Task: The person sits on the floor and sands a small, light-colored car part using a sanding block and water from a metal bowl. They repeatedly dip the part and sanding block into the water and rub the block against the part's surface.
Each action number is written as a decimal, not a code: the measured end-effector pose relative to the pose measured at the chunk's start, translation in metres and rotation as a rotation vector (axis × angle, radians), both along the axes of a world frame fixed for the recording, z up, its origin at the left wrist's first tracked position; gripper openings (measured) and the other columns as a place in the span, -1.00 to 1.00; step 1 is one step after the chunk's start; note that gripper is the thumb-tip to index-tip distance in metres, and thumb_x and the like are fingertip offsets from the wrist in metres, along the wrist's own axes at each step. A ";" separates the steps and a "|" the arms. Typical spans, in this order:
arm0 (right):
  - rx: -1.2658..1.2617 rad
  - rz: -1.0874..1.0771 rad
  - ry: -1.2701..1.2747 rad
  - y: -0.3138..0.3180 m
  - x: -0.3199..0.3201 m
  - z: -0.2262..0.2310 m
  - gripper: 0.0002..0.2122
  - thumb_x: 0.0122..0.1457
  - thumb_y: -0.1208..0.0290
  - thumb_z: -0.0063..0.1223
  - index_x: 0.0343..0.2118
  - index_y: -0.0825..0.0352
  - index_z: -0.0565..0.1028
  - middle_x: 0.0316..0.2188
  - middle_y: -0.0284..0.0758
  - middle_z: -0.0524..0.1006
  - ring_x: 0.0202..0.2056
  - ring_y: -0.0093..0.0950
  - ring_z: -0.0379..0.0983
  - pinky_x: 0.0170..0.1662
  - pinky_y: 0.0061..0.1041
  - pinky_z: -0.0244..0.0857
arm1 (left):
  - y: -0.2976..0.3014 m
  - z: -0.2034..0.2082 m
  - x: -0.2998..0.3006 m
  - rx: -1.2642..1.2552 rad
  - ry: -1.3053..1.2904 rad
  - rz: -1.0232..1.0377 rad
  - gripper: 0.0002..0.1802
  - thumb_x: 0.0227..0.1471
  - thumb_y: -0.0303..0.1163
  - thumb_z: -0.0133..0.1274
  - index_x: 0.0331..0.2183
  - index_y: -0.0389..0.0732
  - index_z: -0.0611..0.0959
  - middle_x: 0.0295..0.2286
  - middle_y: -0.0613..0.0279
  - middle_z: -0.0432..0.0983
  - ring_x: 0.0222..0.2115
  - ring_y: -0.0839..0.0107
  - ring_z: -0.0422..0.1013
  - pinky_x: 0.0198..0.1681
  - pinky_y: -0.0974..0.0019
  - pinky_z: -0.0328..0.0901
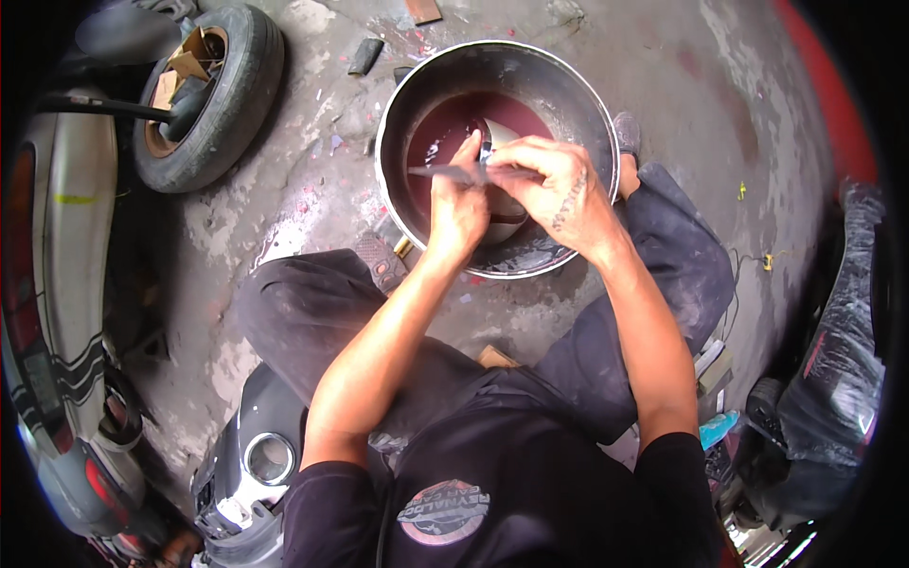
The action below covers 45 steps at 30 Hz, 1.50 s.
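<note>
Both of my hands meet over a round dark basin (592, 123) with a pale rim and reddish water (436, 133) in it. A thin dark grey sheet (428, 171), seen nearly edge-on, is pinched between them; it looks like sandpaper. My left hand (458, 210) is closed on it with the thumb pointing up. From the other side, the fingers of my right hand (557, 185) close on the same sheet. Below the hands, a pale, curved piece with a dark edge (504, 140) sits in the basin, partly hidden by them.
A tyre on a rusty rim (254, 95) holding cardboard scraps lies at the upper left. Car bumpers (71, 246) stand along the left. A dark part with a round ring (269, 458) is near my left hip. Plastic-wrapped parts (833, 369) are at the right.
</note>
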State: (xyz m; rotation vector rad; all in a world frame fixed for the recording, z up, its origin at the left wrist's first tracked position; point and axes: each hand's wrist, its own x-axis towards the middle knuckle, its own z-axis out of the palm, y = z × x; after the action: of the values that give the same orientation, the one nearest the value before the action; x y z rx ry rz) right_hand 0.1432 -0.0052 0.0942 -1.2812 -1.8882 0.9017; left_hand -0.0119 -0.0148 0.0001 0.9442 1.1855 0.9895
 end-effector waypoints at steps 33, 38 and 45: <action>-0.479 -0.253 0.400 0.024 0.025 -0.039 -0.73 0.21 0.36 0.31 -0.17 0.49 0.66 -0.37 -0.25 0.72 -0.38 -0.55 0.64 -0.22 -0.53 0.47 | -0.002 0.006 0.003 0.086 0.116 -0.043 -0.37 0.19 -0.43 0.10 0.26 -0.42 0.45 0.14 -0.07 0.52 0.16 0.28 0.42 0.27 0.24 0.23; -0.469 -0.206 0.336 0.027 0.022 -0.030 -0.75 0.23 0.38 0.28 -0.17 0.49 0.65 -0.38 -0.26 0.71 -0.43 -0.56 0.62 -0.25 -0.53 0.48 | -0.001 0.013 0.004 0.057 0.042 -0.027 -0.39 0.17 -0.52 0.14 0.21 -0.57 0.44 0.26 -0.34 0.32 0.35 -0.05 0.21 0.43 0.12 0.02; -0.490 -0.186 0.306 0.030 0.022 -0.032 -0.77 0.22 0.40 0.29 -0.19 0.49 0.65 -0.39 -0.26 0.71 -0.43 -0.56 0.62 -0.26 -0.53 0.49 | -0.002 0.018 0.002 0.054 0.046 -0.041 -0.40 0.16 -0.57 0.11 0.20 -0.57 0.44 0.26 -0.34 0.32 0.36 -0.03 0.19 0.43 0.13 0.02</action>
State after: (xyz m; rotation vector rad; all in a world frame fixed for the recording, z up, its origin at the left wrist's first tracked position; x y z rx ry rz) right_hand 0.1651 0.0247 0.0626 -1.4663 -1.3303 1.4238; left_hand -0.0100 -0.0170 0.0178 1.0354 1.1784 0.9757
